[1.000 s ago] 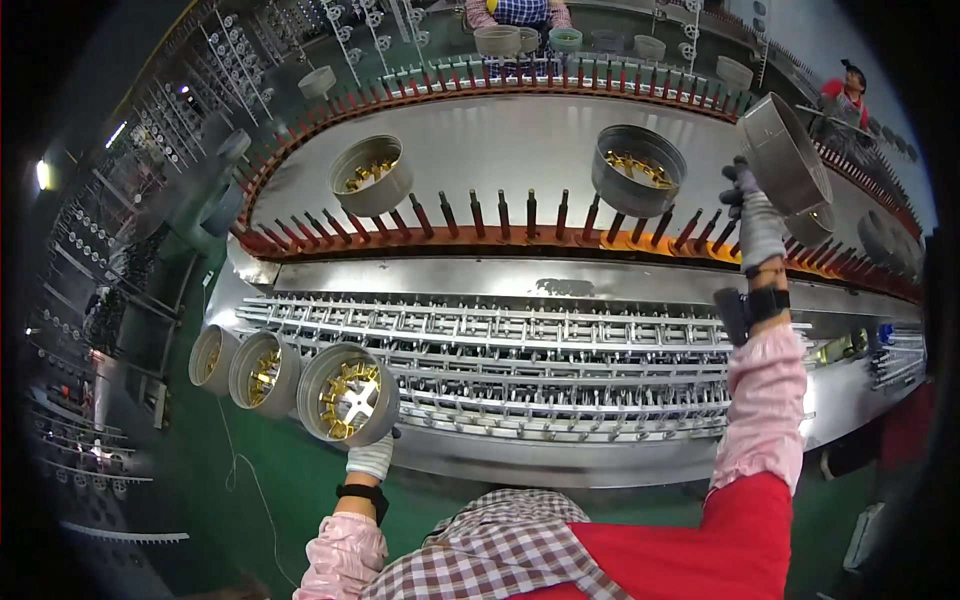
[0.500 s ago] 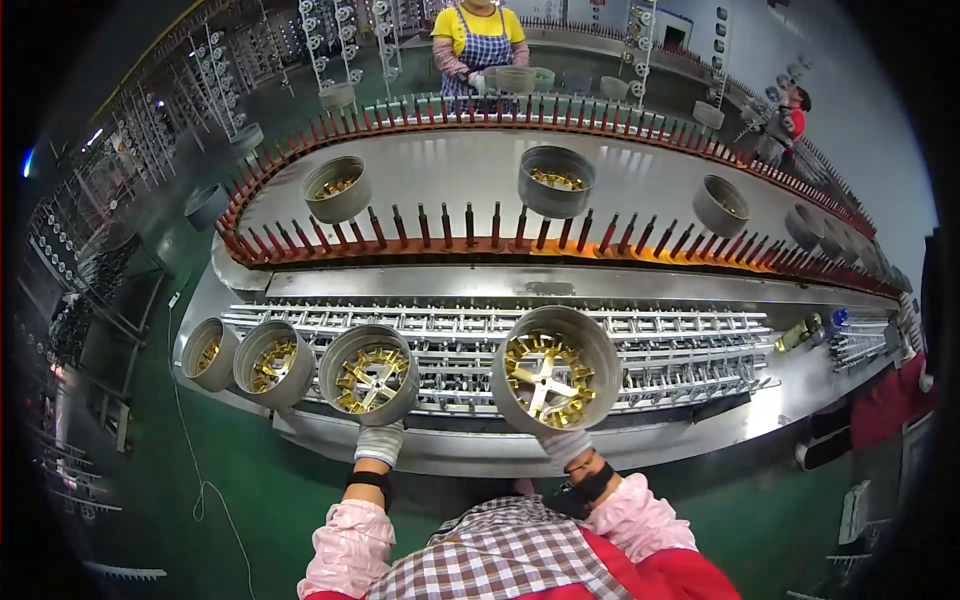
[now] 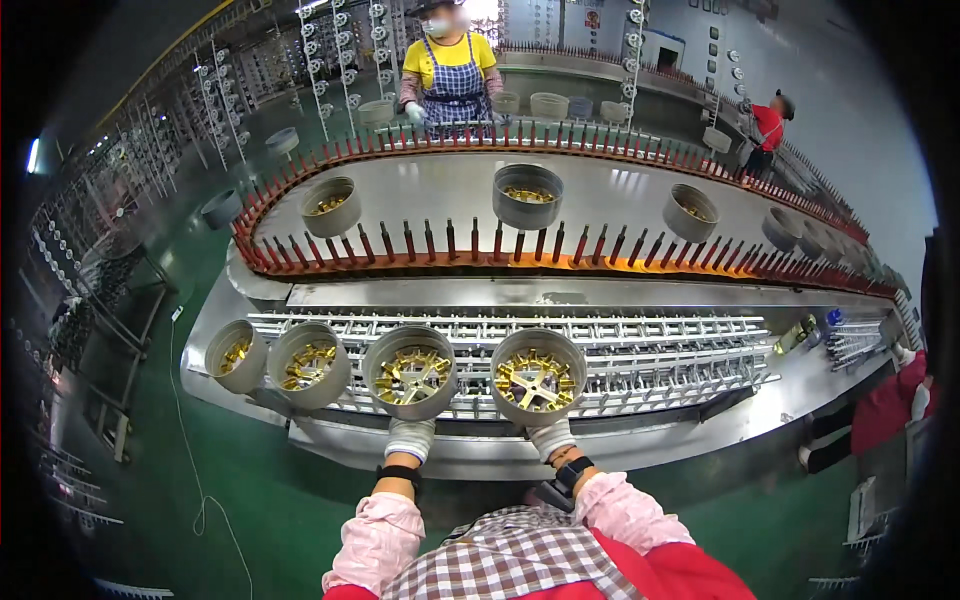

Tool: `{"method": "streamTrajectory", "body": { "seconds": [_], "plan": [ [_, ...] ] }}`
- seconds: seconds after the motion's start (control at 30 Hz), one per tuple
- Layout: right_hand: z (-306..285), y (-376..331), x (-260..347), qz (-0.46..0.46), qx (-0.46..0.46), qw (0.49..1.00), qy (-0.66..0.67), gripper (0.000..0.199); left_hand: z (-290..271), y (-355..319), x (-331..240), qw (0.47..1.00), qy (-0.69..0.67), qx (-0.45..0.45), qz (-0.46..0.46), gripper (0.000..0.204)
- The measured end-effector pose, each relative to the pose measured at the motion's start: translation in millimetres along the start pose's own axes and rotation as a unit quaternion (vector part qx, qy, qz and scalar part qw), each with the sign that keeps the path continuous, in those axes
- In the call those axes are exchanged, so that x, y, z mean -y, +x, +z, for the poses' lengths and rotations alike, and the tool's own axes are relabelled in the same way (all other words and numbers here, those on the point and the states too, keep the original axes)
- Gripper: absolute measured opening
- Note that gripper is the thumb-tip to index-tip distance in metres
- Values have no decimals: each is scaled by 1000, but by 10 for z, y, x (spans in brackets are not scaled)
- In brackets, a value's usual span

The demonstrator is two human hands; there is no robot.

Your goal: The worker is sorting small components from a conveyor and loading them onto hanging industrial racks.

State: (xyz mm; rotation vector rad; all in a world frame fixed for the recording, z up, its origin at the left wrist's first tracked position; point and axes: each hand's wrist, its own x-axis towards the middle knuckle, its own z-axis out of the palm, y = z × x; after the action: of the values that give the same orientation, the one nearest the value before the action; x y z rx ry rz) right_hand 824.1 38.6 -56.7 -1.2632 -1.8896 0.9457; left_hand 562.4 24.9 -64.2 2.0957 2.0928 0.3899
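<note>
My left hand (image 3: 411,438), in a white glove, grips the near side of a round grey tub (image 3: 409,404). Its fingers are mostly hidden by the tub. My right hand (image 3: 552,437), also gloved, holds the near side of another grey tub (image 3: 537,408) just to the right; these fingers are hidden too. In each of these tubs small gold-coloured metal pieces stand around a cross-shaped part. Two more tubs, a middle one (image 3: 308,394) and a leftmost one (image 3: 237,379), hold loose gold-coloured pieces. All four sit along the near edge of the metal bench.
Metal racks (image 3: 640,365) lie across the bench behind the tubs. Beyond runs a looped conveyor with upright red pins (image 3: 450,240) around a steel table (image 3: 420,190) bearing more tubs. A co-worker (image 3: 452,80) in a checked apron stands across it. A white cable (image 3: 190,440) trails on the green floor.
The tub at my right hand has come lower and closer to the one at my left. The left-hand tub has shifted slightly right, away from its neighbour. My head view has shifted.
</note>
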Motion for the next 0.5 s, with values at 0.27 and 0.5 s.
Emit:
{"method": "streamTrajectory", "body": {
  "seconds": [0.27, 0.5],
  "plan": [
    [37, 10, 183, -7, -27, 999, -42, 48, 286, 103, 174, 989, -71, -124, 31, 29],
    [-51, -99, 94, -6, -21, 996, -86, 45, -46, -382, -534, 935, -251, -240, -67, 30]
  ]
}}
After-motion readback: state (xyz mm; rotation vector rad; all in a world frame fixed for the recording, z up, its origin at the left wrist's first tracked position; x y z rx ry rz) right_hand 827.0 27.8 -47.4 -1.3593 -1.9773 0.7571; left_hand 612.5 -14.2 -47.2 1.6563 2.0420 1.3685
